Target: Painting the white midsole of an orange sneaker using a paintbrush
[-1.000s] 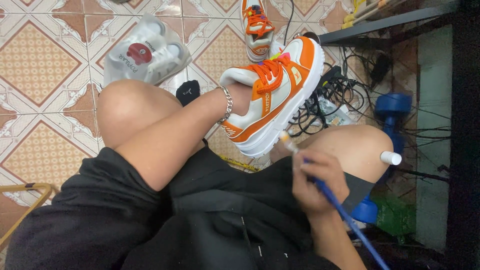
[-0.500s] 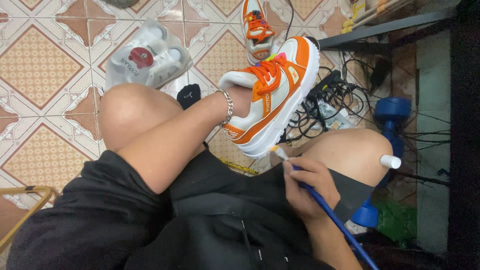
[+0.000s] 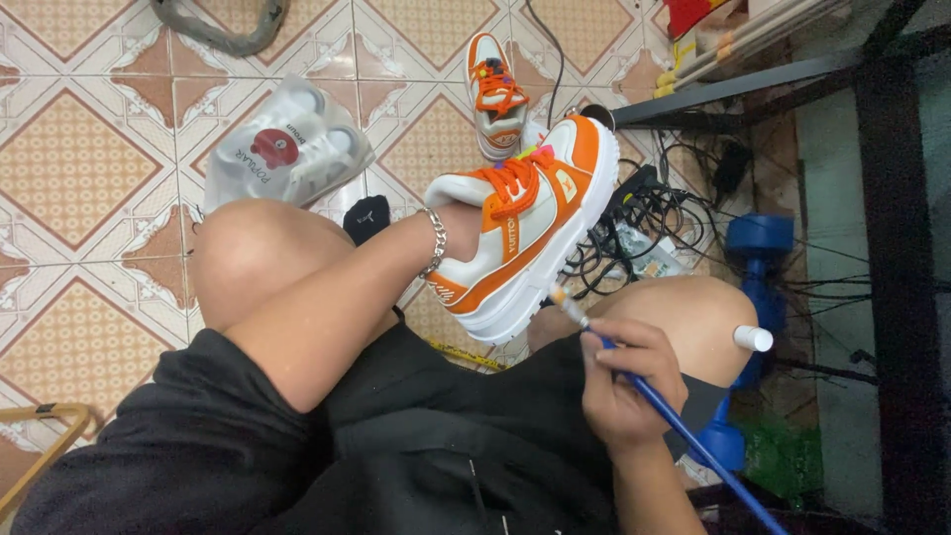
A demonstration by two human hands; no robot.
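- Left hand [image 3: 464, 220] is inside the sneaker [image 3: 530, 223], hidden past the wrist; can't tell how its fingers sit. A chain bracelet [image 3: 436, 243] shows at the wrist.
- Sneaker is white and orange with orange laces, held up above the lap, clear of the floor [image 3: 79, 168].
- Sneaker's long axis runs diagonally: toe points up-right toward the cables [image 3: 654, 213], heel down-left toward the knee [image 3: 243, 258]. Sole faces right and down; laces face up-left.
- Right hand [image 3: 624, 381] fingers are clenched around the brush [image 3: 659, 406], pencil grip.
- Brush has a blue handle with its long axis diagonal: bristle end up-left, handle end running off down-right along the forearm.
- Brush tip is at the white sole edge near the heel, touching or just beside it; can't tell which.
- Second sneaker [image 3: 498, 94], same colours, lies on the floor above the held one, toe pointing up.
- Clear plastic bag [image 3: 287, 149] with a red round mark lies on the tiled floor, up-left of the knee.
- Small white-capped bottle [image 3: 755, 339] sits just beside the right thigh.
- Blue dumbbell [image 3: 758, 258] stands right of the thigh, near the cables.
- Person sits in black shorts and a black top.
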